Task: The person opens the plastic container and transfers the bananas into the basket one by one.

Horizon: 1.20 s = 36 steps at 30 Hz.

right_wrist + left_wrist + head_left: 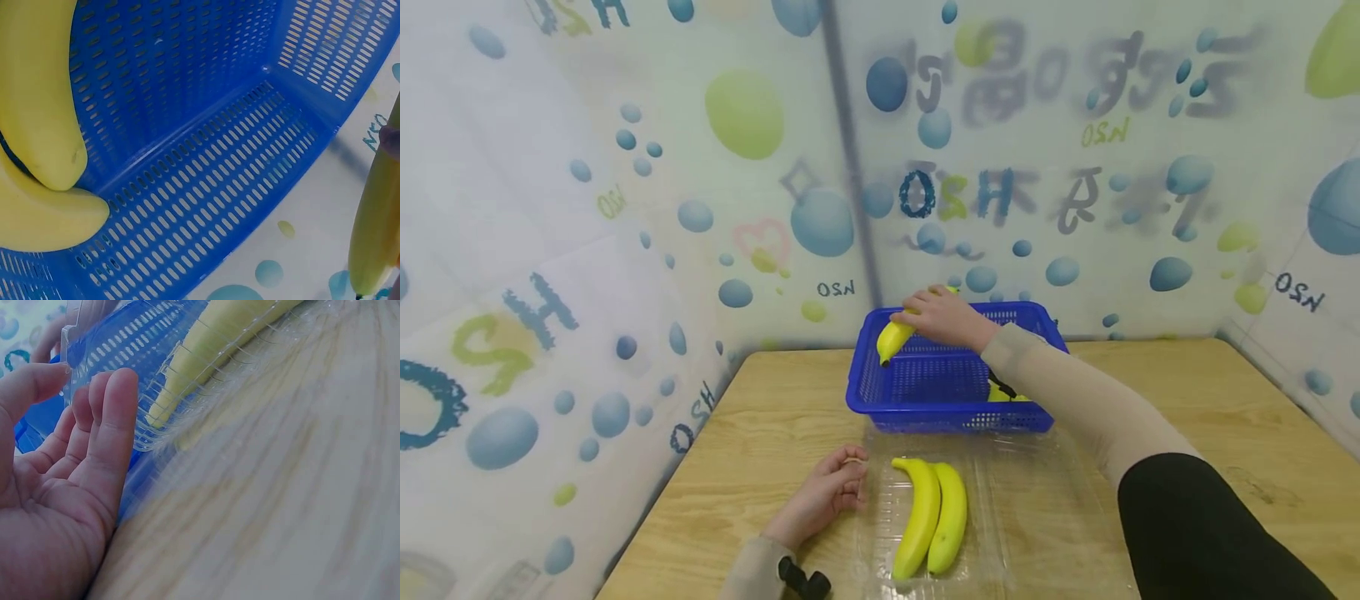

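My right hand [943, 319] grips a yellow banana [895, 340] above the left part of a blue plastic basket [951, 408]. In the right wrist view, that banana [373, 231] shows at the right edge with a bit of finger on it. Two more bananas [44, 94] lie inside the basket, mostly hidden by my forearm in the head view. In front of the basket is a clear plastic container [880, 533] with two bananas [932, 517] lying side by side in it. My left hand [825, 492] is at its left edge, fingers extended and fingertips right by the wall [72, 337].
The wooden table [775, 400] carries the basket at its back and the container nearer to me. Behind the table hangs a pale curtain [820, 267] printed with bubbles and letters. The container's clear right half [1045, 517] spreads under my right arm.
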Available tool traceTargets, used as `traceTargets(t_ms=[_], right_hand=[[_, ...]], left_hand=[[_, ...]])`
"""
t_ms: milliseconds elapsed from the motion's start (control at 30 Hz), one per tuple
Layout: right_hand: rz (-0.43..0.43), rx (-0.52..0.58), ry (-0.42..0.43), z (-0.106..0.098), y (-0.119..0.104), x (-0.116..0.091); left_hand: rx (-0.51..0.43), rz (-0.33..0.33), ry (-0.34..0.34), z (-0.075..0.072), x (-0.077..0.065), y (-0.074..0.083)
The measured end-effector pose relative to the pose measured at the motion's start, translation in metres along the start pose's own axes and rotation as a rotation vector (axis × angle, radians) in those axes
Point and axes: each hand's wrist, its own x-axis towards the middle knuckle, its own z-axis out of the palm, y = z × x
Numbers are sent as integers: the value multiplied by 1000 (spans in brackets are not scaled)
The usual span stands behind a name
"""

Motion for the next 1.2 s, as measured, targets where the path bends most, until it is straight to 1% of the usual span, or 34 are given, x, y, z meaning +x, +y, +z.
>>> traceTargets(t_ms=[167, 367, 600, 867, 1033, 1200], right_hand=[[0, 15, -34, 6, -3, 3], [10, 43, -46, 10, -6, 6], [26, 52, -53, 14, -4, 4], [39, 54, -94, 19, -5, 4], [54, 61, -92, 25, -4, 4], [51, 64, -102, 33, -2, 2]], left_hand=[[-3, -3, -1, -2, 0, -1], [-1, -9, 10, -3, 2, 0], [8, -19, 20, -4, 1, 0], [5, -18, 12, -2, -1, 1], [8, -17, 10, -2, 0, 1], [10, -20, 6, -2, 0, 1]])
